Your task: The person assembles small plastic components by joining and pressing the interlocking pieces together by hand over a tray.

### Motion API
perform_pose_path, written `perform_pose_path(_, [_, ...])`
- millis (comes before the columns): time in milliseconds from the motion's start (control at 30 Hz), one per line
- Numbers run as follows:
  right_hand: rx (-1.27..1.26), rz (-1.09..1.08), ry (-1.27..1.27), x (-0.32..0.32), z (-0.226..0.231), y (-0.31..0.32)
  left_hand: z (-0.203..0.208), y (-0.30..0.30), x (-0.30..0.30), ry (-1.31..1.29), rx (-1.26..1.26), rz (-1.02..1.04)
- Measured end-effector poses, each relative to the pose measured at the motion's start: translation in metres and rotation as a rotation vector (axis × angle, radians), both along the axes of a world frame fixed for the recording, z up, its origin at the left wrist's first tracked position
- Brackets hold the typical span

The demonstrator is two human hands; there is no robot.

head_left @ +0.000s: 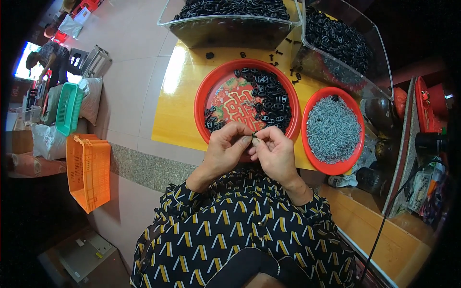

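Observation:
My left hand (224,146) and my right hand (277,154) meet at the near rim of a red round tray (201,81). Between their pinched fingertips is a small black plastic part (254,136), mostly covered by the fingers. Inside the tray, black plastic pieces with two holes (276,98) are heaped to the right, and a smaller cluster (211,120) lies at the left. The tray's printed red and gold bottom shows between them. To the right, a red oval basin (307,139) is filled with small silvery screws (334,128).
Two clear plastic bins (230,33) (379,72) of black parts stand at the back of the yellow table (168,115). Loose black bits lie near them. An orange crate (90,173) and a green basket (68,109) are at the left. Another person (53,60) bends over in the background.

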State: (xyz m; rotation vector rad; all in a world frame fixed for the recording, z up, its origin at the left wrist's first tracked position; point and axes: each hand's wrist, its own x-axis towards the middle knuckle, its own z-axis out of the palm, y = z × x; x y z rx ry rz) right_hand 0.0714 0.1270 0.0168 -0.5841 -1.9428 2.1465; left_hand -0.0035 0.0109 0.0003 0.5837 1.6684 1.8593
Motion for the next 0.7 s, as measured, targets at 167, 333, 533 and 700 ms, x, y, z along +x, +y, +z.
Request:
perform_pose_path(167, [-0.149,-0.021,0.022,0.002,0.002,0.014,0.008,0.007,-0.016,-0.071,0.045,-0.007])
perform_pose_path(333, [-0.135,-0.039,0.022,0.006,-0.001,0.023,0.004,0.015,-0.037,0.373,-0.239,0.025])
perform_pose_path(533, [-0.158,-0.067,0.014,0.012,-0.007,0.028,0.000,0.048,-0.046,0.770,-0.374,0.006])
perform_pose_path(700, [-0.161,-0.065,0.026,0.015,-0.006,0.031,-0.013,0.059,-0.048,1.001,-0.474,0.006])
